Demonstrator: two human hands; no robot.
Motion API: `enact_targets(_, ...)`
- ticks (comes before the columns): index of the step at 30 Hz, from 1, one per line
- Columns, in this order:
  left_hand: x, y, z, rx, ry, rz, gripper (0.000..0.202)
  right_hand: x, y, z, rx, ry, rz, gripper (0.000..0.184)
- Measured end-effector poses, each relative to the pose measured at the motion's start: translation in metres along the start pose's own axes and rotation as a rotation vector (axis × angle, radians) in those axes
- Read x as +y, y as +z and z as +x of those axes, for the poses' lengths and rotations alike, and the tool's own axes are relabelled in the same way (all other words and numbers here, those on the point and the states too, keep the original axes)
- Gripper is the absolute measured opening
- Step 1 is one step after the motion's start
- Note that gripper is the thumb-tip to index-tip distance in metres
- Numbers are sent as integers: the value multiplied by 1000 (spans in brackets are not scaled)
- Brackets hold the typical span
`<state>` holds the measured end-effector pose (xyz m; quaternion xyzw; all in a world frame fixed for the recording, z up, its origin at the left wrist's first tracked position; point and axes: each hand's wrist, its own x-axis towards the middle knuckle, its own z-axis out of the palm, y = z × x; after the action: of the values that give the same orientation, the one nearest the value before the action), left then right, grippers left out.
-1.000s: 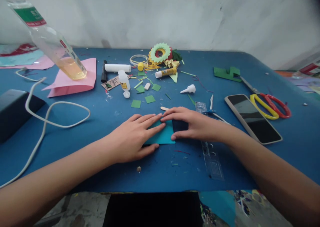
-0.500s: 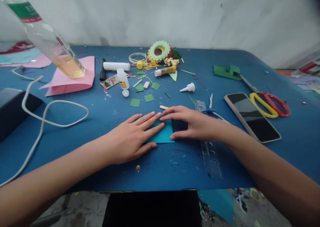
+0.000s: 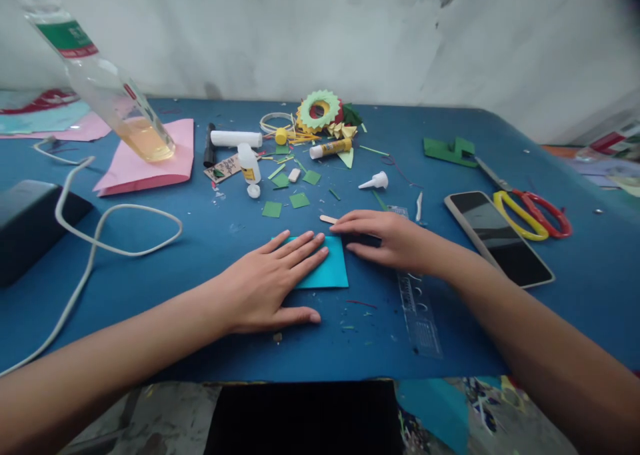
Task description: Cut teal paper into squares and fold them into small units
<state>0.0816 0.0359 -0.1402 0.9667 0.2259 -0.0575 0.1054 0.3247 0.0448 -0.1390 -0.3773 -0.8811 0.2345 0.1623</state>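
Observation:
My left hand (image 3: 273,278) lies flat with its fingers stretched out over a folded piece of turquoise paper (image 3: 327,268), covering its left part. Just right of that paper, my right hand (image 3: 387,238) is open, thumb apart from the fingers. Its fingertips touch or hover over the near end of a wooden craft stick (image 3: 328,219), the rest of which is hidden. Under the right wrist runs a clear plastic ruler (image 3: 420,318), partly covered. Small green paper squares (image 3: 299,200) are scattered beyond the hands.
An uncapped glue bottle (image 3: 249,165), a glue stick (image 3: 331,149) and paper rings (image 3: 320,109) sit farther back. A glass bottle (image 3: 145,138) stands on pink paper at left, near a white cable (image 3: 93,241). A phone (image 3: 500,238) and scissors (image 3: 535,215) lie at right.
My right hand has come off the turquoise paper and shifted slightly right, to the craft stick. My left hand stays on the paper, its thumb now spread farther down. The view tilts slightly.

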Motion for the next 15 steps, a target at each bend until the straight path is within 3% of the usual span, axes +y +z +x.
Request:
enact_targets(9,1,-3,0,-3,4,-24,81,10,4,5,97,-50,-103,22)
enact_targets(12,1,-4,0,-9,-4,-25,81,0,6,3,116,-31,-209,27)
enact_targets(15,1,-3,-1,-7,-5,-34,83,-19,13,2,70,5,-461,31)
